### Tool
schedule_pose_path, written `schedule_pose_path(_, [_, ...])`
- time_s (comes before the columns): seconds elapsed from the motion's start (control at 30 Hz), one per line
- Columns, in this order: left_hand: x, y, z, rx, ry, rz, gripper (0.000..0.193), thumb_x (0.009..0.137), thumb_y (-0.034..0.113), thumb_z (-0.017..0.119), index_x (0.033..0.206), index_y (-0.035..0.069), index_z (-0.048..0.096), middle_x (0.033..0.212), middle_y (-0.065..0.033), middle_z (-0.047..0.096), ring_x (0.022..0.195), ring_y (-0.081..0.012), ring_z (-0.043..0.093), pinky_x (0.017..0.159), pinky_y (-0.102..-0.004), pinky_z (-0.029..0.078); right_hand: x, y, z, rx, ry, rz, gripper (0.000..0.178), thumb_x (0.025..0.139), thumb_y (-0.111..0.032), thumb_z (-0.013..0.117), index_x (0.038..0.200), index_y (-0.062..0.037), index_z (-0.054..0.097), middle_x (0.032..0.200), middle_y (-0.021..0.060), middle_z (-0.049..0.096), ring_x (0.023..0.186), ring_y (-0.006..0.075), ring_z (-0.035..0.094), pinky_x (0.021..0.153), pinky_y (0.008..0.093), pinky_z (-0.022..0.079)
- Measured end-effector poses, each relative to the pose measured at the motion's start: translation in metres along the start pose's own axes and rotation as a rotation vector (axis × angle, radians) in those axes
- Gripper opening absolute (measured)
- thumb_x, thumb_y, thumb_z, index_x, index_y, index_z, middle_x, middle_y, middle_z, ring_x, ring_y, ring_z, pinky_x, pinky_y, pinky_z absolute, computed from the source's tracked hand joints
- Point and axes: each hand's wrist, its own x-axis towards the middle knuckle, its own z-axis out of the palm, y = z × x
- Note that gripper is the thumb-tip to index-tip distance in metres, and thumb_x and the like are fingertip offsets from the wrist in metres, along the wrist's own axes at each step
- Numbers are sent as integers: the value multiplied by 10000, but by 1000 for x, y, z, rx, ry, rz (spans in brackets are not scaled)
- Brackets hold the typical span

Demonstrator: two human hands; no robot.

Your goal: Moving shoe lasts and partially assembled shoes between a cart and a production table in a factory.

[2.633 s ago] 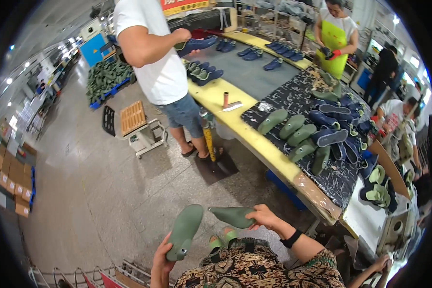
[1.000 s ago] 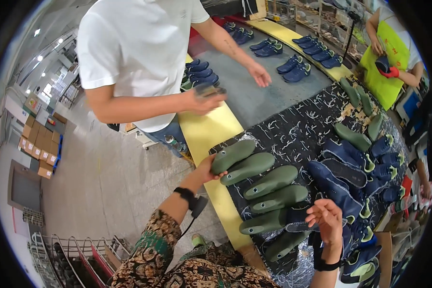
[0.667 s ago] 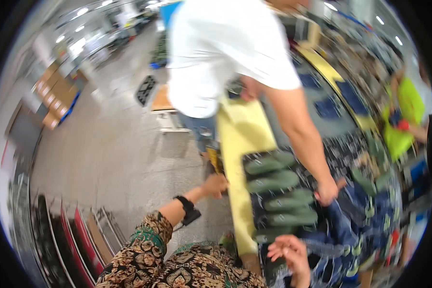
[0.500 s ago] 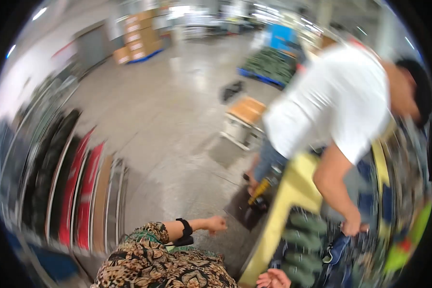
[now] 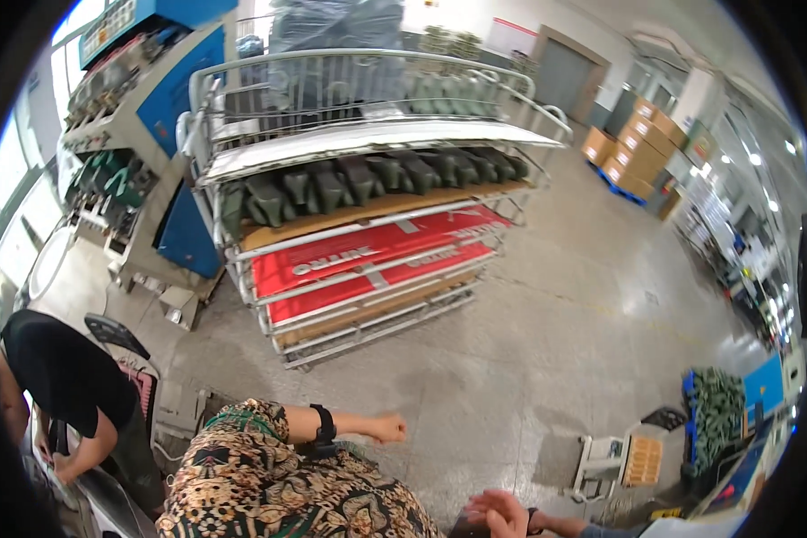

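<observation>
My left hand [image 5: 388, 428] is closed in a fist, with nothing visible in it, held out in front of my patterned top over the bare floor. A black strap [image 5: 324, 423] circles that forearm. Low in the picture, right of centre, my right hand [image 5: 498, 513] has its fingers loosely apart and holds nothing. Beside it, at the lower edge, are a dark band and part of a forearm; I cannot tell whose. A wheeled rack [image 5: 377, 209] stands ahead, apart from both hands. Dark green shoe-shaped pieces [image 5: 359, 182] line one of its shelves.
A person in black [image 5: 58, 377] works at the lower left, beside a blue and white machine [image 5: 184, 99]. Stacked cartons [image 5: 641, 148] stand far right. A small wooden-topped stool [image 5: 643, 460] and a blue pallet of green pieces [image 5: 717, 417] are at the right.
The view has swung left, bringing the rack to the front and the machine into sight. The person in white has mostly left the picture. My left hand stays in a fist.
</observation>
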Motion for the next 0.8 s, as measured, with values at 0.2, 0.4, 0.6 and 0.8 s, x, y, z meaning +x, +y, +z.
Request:
schedule_pose_path(0.2, [-35,-34,-132,-270,223,0,319,820,235,547,1053,17,540,800,-84,595,610,-137,585,468,-274,457,230,-13,61,-12,-411,46,303,847,-140,526,1095,28,479,973,153,589,845,220,595,664,314,503])
schedule_pose_path(0.4, [-61,-45,-160,-476,460,-69,333,846,244,546,1086,14,524,823,-52,597,627,-110,575,501,-240,468,386,-4,124,-210,-487,63,277,857,-142,509,1087,9,476,965,139,583,819,196,599,629,289,504])
schedule_pose_path(0.6, [-38,-46,-182,-663,630,-37,318,845,203,556,1079,-11,522,838,-63,609,622,-103,570,494,-232,463,511,-32,161,-196,-629,-42,273,835,-118,537,1060,19,466,892,99,589,776,160,594,596,262,494])
schedule_pose_path(0.8, [-6,-27,-202,-803,825,-40,305,852,184,544,1067,-30,514,850,-84,612,621,-107,570,484,-226,457,639,-77,193,-618,-327,-725,422,743,-149,590,1088,55,457,964,177,572,923,326,549,777,358,465])
